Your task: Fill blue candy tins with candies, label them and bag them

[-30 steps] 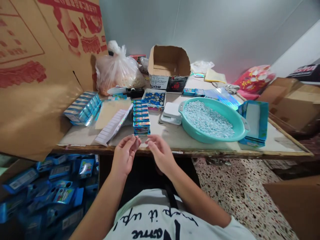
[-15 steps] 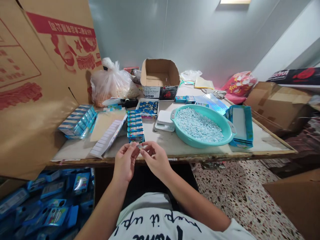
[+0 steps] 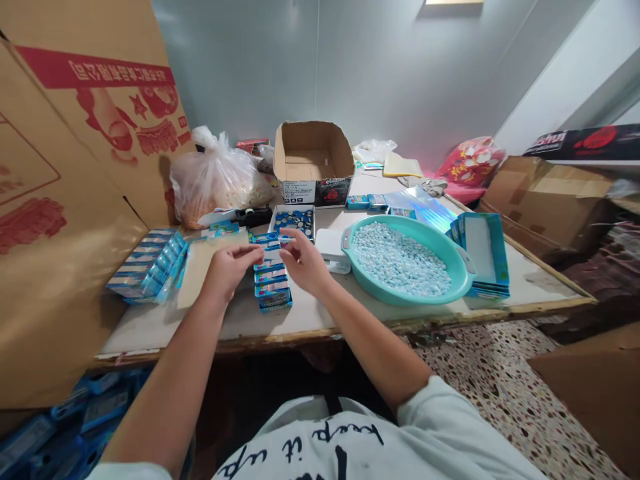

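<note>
Both hands reach over the table (image 3: 320, 319) above a row of small blue boxes (image 3: 271, 288) that runs away from me. My left hand (image 3: 227, 269) and my right hand (image 3: 301, 260) face each other with their fingertips pinched. A small pale strip seems to stretch between them, but it is too small to name. The right thumb and forefinger are just in front of a tray of blue caps (image 3: 296, 219). A long white strip of labels seen earlier is now hidden under my left forearm.
A teal basin (image 3: 415, 298) of pale blue pellets stands to the right, a white scale (image 3: 334, 244) beside it. Also here are blue display boxes (image 3: 483, 252), stacked blue packs (image 3: 149, 267), an open carton (image 3: 313, 157), a plastic bag (image 3: 216, 177), a big cardboard sheet (image 3: 65, 200) and floor packs (image 3: 75, 417).
Both hands have moved from the table's near edge forward over the row of blue boxes. They came together on a small pale piece half a second ago. My head has tilted up.
</note>
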A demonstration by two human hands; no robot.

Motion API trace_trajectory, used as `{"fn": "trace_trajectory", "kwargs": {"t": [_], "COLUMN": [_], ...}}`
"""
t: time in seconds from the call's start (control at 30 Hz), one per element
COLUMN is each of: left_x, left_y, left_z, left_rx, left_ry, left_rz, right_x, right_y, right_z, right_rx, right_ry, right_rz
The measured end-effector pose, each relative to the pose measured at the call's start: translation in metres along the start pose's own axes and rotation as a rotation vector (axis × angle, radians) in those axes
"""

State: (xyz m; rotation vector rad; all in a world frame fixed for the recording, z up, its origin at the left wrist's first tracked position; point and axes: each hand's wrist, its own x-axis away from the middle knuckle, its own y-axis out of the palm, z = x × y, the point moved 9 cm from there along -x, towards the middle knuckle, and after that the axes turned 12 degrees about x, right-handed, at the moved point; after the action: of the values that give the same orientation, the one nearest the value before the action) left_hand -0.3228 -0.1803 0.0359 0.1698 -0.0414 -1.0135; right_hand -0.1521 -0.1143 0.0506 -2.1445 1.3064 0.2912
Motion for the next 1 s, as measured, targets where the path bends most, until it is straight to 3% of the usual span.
{"fn": "trace_trajectory", "kwargs": {"t": [0.07, 0.17, 0.33, 0.53, 0.8, 0.9, 1.0], "left_x": [-0.047, -0.104, -0.153, -0.16, -0.155, -0.146, -0.119], "left_y": [-0.001, 0.0, -0.004, -0.007, -0.022, -0.018, -0.026], "left_z": [0.002, -0.015, -0.066, -0.1, -0.105, -0.095, -0.064], "left_rx": [-0.098, -0.207, -0.292, -0.299, -0.325, -0.338, -0.369], "left_ry": [0.041, 0.024, -0.123, -0.317, -0.316, -0.318, -0.236], "left_rz": [0.035, 0.062, 0.055, 0.032, 0.102, 0.057, 0.032], "right_x": [-0.046, -0.092, -0.111, -0.1, -0.077, -0.073, -0.067], "right_y": [0.011, 0.03, 0.049, 0.063, 0.087, 0.091, 0.089], "right_z": [0.032, 0.084, 0.138, 0.169, 0.178, 0.179, 0.18], "right_rx": [-0.042, -0.001, 0.002, -0.057, -0.183, -0.166, -0.111], "right_ry": [0.088, 0.268, 0.387, 0.468, 0.614, 0.678, 0.715], "right_rz": [0.015, -0.009, -0.042, -0.075, -0.049, -0.053, -0.074]}}
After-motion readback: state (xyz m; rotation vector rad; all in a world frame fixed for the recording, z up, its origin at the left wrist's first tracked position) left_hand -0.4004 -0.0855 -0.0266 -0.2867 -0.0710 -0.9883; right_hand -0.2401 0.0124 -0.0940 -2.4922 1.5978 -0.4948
